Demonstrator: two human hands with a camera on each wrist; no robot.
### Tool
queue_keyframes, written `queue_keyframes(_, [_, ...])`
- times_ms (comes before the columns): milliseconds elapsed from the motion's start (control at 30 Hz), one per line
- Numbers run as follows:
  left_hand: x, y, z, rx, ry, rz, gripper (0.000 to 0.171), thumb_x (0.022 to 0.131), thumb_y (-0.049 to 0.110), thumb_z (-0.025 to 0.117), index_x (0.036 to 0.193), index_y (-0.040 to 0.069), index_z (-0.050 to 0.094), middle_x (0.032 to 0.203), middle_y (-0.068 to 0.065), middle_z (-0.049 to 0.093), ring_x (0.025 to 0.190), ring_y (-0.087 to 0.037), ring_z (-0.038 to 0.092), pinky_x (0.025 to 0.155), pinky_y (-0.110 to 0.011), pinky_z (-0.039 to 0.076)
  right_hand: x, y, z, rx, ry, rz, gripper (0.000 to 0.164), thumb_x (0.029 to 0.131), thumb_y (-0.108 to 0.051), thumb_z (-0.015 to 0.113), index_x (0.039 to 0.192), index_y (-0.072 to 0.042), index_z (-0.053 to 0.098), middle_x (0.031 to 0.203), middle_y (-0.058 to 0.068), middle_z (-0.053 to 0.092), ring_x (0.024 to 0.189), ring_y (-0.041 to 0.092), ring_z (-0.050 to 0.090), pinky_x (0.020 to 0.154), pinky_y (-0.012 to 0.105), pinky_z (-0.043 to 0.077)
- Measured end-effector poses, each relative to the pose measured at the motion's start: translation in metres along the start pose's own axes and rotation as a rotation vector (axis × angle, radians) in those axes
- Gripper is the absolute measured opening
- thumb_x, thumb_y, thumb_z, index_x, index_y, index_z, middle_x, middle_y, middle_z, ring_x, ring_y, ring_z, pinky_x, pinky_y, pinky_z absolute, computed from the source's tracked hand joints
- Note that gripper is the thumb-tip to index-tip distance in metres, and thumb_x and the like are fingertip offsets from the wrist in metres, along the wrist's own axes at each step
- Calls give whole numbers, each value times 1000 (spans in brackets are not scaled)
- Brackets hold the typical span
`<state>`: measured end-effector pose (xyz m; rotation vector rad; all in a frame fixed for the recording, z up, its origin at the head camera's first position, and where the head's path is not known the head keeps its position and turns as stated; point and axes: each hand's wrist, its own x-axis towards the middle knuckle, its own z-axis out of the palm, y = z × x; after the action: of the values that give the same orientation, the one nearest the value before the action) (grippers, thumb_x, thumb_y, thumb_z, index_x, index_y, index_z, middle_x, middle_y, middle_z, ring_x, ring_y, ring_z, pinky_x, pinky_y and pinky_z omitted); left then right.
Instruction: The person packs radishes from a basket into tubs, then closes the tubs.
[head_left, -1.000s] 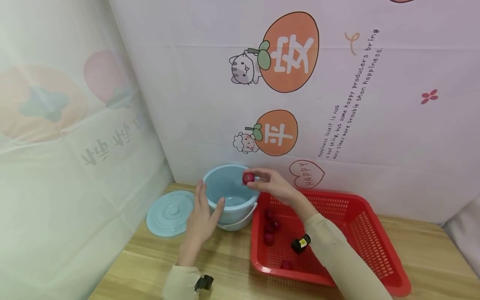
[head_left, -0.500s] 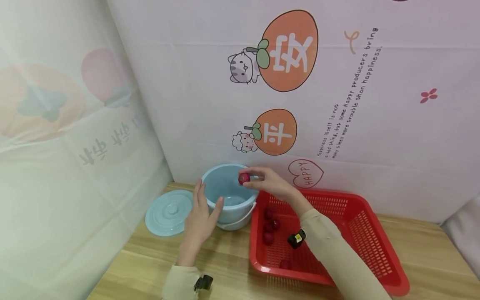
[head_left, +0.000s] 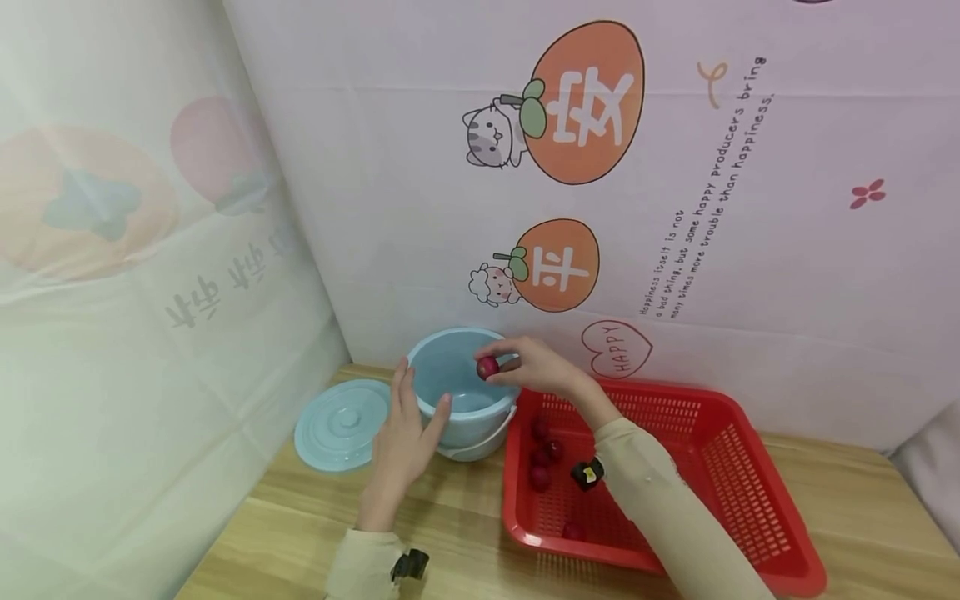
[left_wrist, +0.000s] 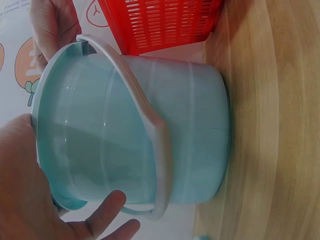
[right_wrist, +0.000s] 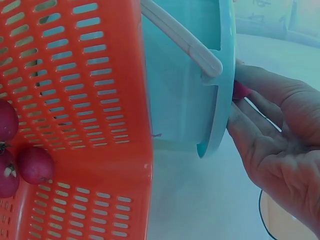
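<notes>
Your right hand (head_left: 536,367) pinched dark-red fruit (head_left: 487,367) just above mouth of blue bucket (head_left: 472,428); left hand (head_left: 407,435), fingers spread, gripped nothing, left of bucket; early slip likely risked fruit striking bucket's right rim.

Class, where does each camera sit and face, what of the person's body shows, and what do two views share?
Head: worn there, facing forward and down at the blue bucket and red basket; left hand, right hand and sleeves show.
Left wrist: worn there, facing the bucket's side; left hand near, right hand beyond.
Right wrist: worn there, facing the basket and bucket; right hand shows.
Shared: both wrist views show bucket and basket.
</notes>
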<state>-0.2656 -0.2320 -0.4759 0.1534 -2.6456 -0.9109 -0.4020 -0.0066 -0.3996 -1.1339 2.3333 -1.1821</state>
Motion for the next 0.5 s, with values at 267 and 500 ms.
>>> queue_keyframes(267, [1,-1,2,-14,-3,-1,92,104,71,41,170,14,12,177,8,3,71,-25,63,52,-34,43,1,-3,2,-52,-28,-4,41,94,-2,77,133,-12,74,131,8,71,117,29,71,97,39,58])
queue_keyframes(500, [0,0,1,0,1,1,91,105,71,40,170,13,13,177,6,4,78,-28,66,55,-34,44,2,-6,1,-106,-69,-21,41,94,-2,77,133,-12,74,133,10,71,115,29,72,96,39,58])
